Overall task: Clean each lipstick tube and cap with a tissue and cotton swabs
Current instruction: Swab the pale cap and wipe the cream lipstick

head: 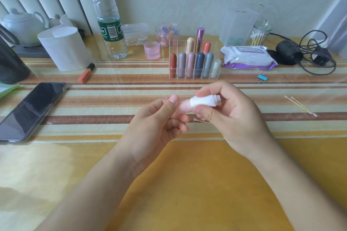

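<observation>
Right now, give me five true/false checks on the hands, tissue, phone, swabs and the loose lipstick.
1. The right hand grips a white tissue wrapped round one end of the pink lipstick tube. True.
2. The left hand holds nothing. False: it pinches the tube's other end.
3. The phone lies right of the hands. False: it lies to their left, screen dark.
4. Two cotton swabs lie on the table right of the hands. True.
5. The black-capped orange lipstick stands in the organizer. False: it lies flat on the table beside the paper roll.
</observation>
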